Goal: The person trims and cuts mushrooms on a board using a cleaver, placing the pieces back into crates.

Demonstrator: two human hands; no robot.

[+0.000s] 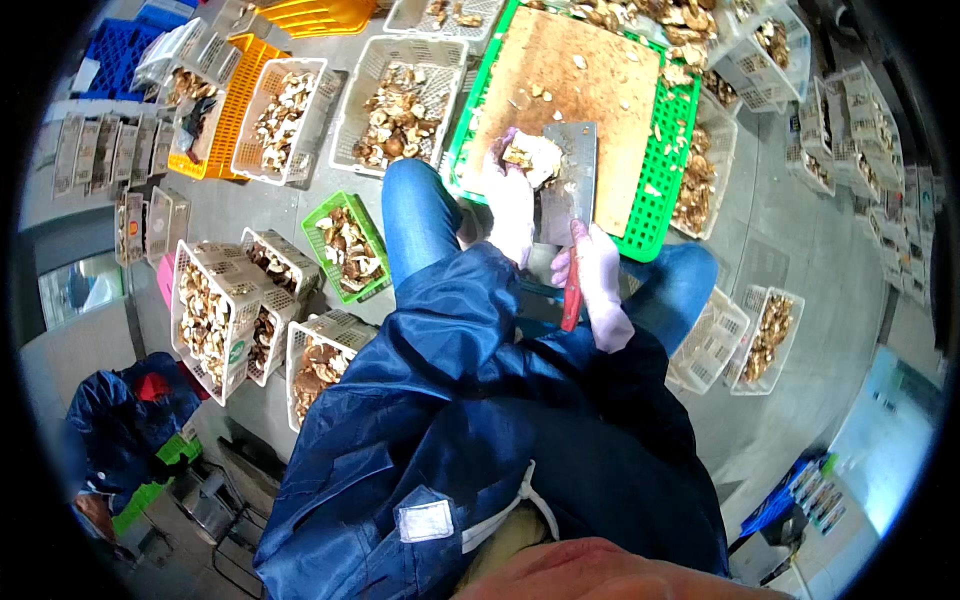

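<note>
My left hand (511, 202), in a pale glove, grips a whitish mushroom piece (534, 157) over the near part of a wooden cutting board (592, 82). In my right hand (596, 277), also gloved, is the red handle of a cleaver (576, 180). Its broad blade points away from me, flat side up, just right of the mushroom piece; whether they touch I cannot tell. Small scraps lie scattered on the board. Beneath it is a green perforated plastic crate (646, 244), close to my knees. Brown mushrooms (686, 26) are heaped at the board's far right corner.
White plastic baskets of mushrooms (446, 56) stand beyond my left knee, with a small green basket (309, 225) nearer. Stacked white baskets (236, 292) are at left, others (799, 315) at right. A person in dark blue clothing (120, 420) is at lower left.
</note>
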